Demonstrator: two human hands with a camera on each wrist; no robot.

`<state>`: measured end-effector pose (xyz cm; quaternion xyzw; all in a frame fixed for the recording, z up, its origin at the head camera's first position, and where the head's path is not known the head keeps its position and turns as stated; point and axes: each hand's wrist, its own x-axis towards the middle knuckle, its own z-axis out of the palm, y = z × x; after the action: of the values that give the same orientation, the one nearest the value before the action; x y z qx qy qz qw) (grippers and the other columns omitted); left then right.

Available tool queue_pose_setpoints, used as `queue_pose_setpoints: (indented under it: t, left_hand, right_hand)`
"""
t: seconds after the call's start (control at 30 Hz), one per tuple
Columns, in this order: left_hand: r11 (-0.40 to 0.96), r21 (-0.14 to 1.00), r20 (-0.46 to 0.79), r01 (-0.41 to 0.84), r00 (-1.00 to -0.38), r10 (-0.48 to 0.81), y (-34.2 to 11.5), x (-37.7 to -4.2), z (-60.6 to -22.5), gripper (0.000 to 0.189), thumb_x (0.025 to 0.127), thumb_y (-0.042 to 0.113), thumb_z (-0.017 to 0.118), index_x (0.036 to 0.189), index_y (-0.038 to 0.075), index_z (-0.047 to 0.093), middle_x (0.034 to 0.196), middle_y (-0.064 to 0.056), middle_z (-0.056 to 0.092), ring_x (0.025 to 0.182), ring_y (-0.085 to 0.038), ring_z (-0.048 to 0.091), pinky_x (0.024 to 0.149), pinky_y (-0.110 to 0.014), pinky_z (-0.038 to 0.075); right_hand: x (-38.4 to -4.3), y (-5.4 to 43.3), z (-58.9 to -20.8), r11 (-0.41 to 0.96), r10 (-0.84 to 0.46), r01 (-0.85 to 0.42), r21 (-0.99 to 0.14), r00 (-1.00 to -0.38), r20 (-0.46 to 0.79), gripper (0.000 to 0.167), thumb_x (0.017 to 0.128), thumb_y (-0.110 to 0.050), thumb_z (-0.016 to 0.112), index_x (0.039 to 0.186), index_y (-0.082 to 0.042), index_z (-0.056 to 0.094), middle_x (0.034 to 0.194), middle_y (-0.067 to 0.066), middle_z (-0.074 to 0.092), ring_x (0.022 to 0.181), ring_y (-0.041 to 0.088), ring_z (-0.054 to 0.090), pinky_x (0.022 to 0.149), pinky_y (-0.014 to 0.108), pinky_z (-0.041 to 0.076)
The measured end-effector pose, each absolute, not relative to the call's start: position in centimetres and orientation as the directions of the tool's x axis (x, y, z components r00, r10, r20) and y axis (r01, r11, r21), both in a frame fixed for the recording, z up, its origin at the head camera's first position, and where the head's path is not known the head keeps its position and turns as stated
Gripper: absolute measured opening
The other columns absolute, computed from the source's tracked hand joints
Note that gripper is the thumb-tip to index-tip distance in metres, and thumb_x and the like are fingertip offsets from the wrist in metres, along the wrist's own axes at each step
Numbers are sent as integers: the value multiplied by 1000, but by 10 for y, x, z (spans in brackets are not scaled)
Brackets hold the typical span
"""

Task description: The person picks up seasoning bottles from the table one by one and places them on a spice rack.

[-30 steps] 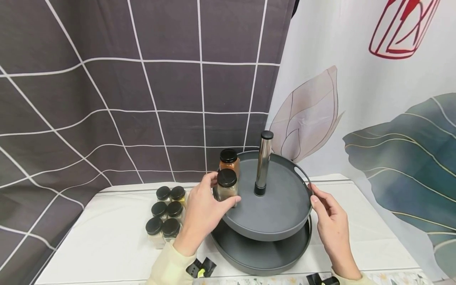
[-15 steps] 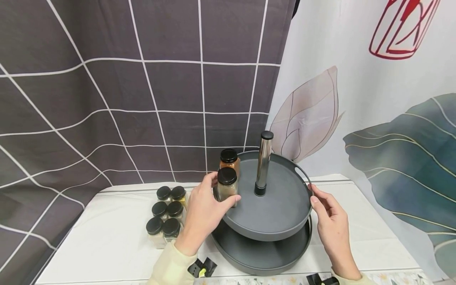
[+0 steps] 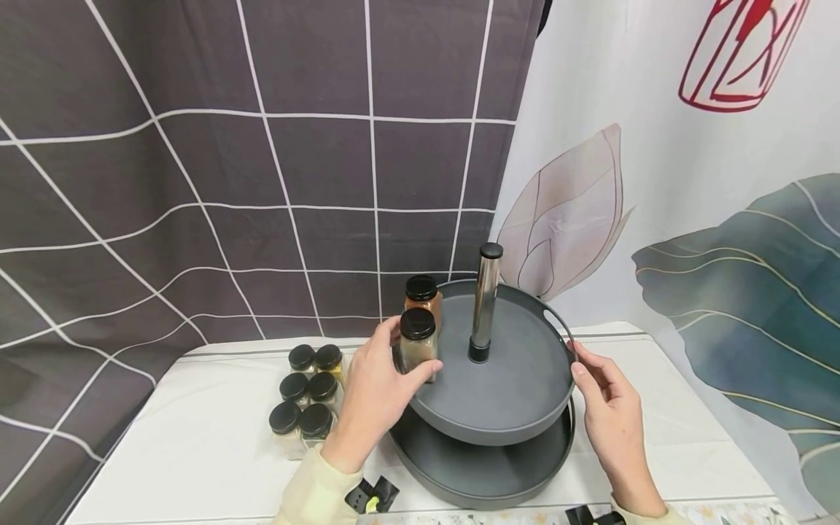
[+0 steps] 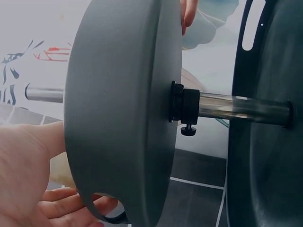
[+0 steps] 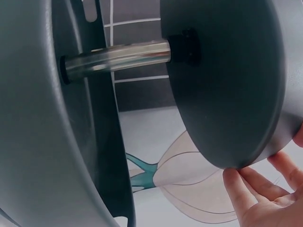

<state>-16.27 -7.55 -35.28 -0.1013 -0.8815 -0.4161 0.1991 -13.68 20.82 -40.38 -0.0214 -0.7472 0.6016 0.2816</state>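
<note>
Black-lidded jar [image 3: 418, 344] w/ pale greenish-beige contents is upright at the L side of the upper tray [image 3: 512, 394], just in front of an orange-brown jar [image 3: 424, 295] w/ a matching lid. From my end I can't tell if its base touches the tray floor. I've got the L hand [image 3: 375, 390] grasping it, thumb on the near side, fingers round the far side; in the L wrist view some of those fingers show thru the tray's handle slot [image 4: 108, 208]. R hand [image 3: 610, 408] is gripping the upper tray's R rim by the other slot, and in the R wrist cam I see its fingertips [image 5: 232, 177] against the tray's lower edge.

Metal post [image 3: 485, 299] w/ black cap rises from the upper tray. Below it sits the wider lower tray [image 3: 485, 477], same dk grey. L wrist cam also gives me a blk collar [image 4: 190, 106] w/ a small knob [image 4: 188, 130] under the upper tray. Six more blk-lidded jars [image 3: 322, 386] stand in 2 columns on the white tabletop [image 3: 197, 415], L of the L hand. Dk gridded backdrop [image 3: 315, 168] behind.
</note>
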Motion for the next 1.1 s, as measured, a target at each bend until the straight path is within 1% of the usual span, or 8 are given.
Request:
queue_pose_setpoints:
  t: [0.07, 0.27, 0.43, 0.5, 0.63, 0.87, 1.0, 1.1]
  left_hand:
    - [625, 699, 438, 347, -899, 8, -77, -162, -353, 75, 77, 33, 89, 136, 4, 54, 121, -9, 69, 110, -24, 67, 92, -46, 53]
    - [616, 723, 424, 313, -905, -37, -91, -158, -353, 82, 77, 38, 88, 144, 8, 49, 128, 1, 67, 117, -21, 63, 100, -51, 47]
    - [606, 752, 389, 258, -917, -92, -106, -153, -353, 80, 79, 40, 87, 144, 12, 49, 129, 4, 67, 119, -18, 62, 100, -49, 47]
    - [601, 762, 379, 242, -919, -111, -111, -151, -353, 79, 79, 38, 87, 144, 13, 49, 129, 3, 66, 119, -17, 62, 99, -47, 49]
    - [601, 766, 380, 227, -915, -138, -121, -147, -355, 78, 79, 36, 87, 142, 11, 50, 129, 0, 66, 119, -18, 62, 99, -46, 50]
    - [593, 773, 390, 226, -907, -162, -139, -142, -360, 79, 80, 36, 86, 143, 6, 48, 131, -7, 65, 119, -24, 63, 102, -48, 49]
    - [584, 784, 381, 209, -905, -188, -150, -139, -363, 78, 82, 38, 85, 142, 6, 48, 131, -10, 65, 119, -28, 62, 103, -49, 48]
    - [584, 786, 390, 203, -896, -214, -158, -136, -366, 75, 82, 36, 85, 140, 4, 50, 129, -13, 65, 118, -32, 62, 102, -51, 48]
  right_hand:
    - [-137, 208, -404, 268, 370, -313, -911, -840, 397, 29, 101, -2, 57, 129, 5, 63, 123, -10, 69, 113, 0, 62, 94, 10, 46]
    - [-137, 208, -405, 253, 372, -330, -909, -834, 407, 29, 101, -1, 56, 128, 7, 62, 122, -9, 69, 113, 2, 62, 94, 10, 46]
    - [-137, 208, -404, 282, 368, -333, -900, -829, 422, 29, 104, -5, 52, 129, 5, 63, 123, -10, 68, 112, 2, 62, 93, 11, 47]
    - [-137, 208, -405, 287, 365, -332, -899, -830, 423, 29, 105, -6, 50, 128, 6, 62, 124, -11, 67, 113, 1, 62, 93, 11, 48]
    - [-137, 209, -407, 280, 364, -325, -903, -835, 413, 30, 106, -8, 47, 128, 8, 62, 125, -10, 66, 115, -2, 60, 92, 10, 48]
    - [-136, 210, -405, 302, 374, -311, -901, -831, 412, 28, 104, -6, 53, 128, 4, 63, 123, -13, 68, 111, 2, 62, 92, 10, 47]
    - [-136, 211, -405, 304, 372, -310, -901, -832, 412, 28, 103, -5, 55, 128, 4, 64, 125, -10, 68, 110, 3, 62, 92, 11, 46]
    - [-135, 211, -404, 302, 372, -306, -903, -834, 407, 27, 103, -5, 56, 127, 3, 64, 125, -7, 69, 110, 4, 62, 92, 11, 46]
